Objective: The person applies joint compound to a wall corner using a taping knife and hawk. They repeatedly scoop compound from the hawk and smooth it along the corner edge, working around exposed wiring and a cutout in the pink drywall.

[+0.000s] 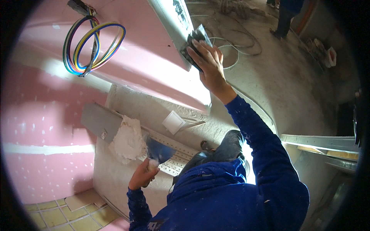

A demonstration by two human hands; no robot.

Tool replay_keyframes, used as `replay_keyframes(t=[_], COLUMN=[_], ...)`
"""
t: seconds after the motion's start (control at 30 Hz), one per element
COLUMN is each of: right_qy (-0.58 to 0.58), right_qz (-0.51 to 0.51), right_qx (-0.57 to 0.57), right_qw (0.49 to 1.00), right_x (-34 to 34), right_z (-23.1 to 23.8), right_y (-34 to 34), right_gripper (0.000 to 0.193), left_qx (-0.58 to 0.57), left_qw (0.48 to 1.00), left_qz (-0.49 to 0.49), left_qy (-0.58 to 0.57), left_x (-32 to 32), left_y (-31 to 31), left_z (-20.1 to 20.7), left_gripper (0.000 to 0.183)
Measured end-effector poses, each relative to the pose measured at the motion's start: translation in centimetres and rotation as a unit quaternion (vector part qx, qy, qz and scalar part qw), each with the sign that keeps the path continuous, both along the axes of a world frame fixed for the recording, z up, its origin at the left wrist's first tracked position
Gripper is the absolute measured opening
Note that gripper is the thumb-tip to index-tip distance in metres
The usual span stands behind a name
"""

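My right hand [211,69] reaches up to the far edge of the pink board wall, its fingers pressed over a dark flat scraper [189,57]. The scraper lies against the bright, whitish strip [172,23] along the board's edge. Lower down on the left, my left hand [142,176] is closed around the pale handle of a broad putty knife [160,149] with a bluish blade. Beside that blade is a thick, pale lump of filler [128,139]; whether it rests on the knife or on the grey board behind, I cannot tell.
Coiled coloured cables [80,69] hang from the pink wall [46,115] at upper left. A white square plate [173,122] lies near a perforated metal strip [181,153]. Loose cable [237,57] crosses the concrete floor. Another person's legs [283,21] stand at upper right.
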State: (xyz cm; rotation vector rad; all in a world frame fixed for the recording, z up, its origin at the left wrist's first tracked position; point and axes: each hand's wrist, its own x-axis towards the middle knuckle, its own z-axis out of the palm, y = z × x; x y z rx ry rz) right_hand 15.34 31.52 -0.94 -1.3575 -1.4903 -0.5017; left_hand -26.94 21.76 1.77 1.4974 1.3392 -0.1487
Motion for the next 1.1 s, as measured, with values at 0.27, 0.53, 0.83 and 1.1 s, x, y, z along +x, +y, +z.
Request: replay_keyframes(t=[0.27, 0.53, 0.83, 1.1], right_qy=[-0.058, -0.023, -0.001, 0.006], right_qz=[-0.010, -0.002, -0.001, 0.002], right_qx=[-0.015, -0.063, 0.012, -0.016], right_qw=[0.998, 0.998, 1.000, 1.000], right_x=[0.7, 0.9, 0.0, -0.4], right_z=[3.4, -1.2, 3.7, -0.3], right_y=[-0.2, -2.1, -1.6, 0.6], right_gripper=[0.070, 0.069, 0.066, 0.067], left_qx=[0.016, -0.001, 0.012, -0.013], left_qw=[1.000, 1.000, 0.998, 1.000], left_qz=[-0.008, 0.013, -0.060, -0.008], left_qy=[-0.005, -0.011, -0.001, -0.025], left_x=[0.0, -0.1, 1.3, -0.1], left_y=[-0.3, -0.4, 1.3, 0.3], left_z=[0.4, 0.0, 0.5, 0.0], left_gripper=[0.043, 0.042, 0.046, 0.041])
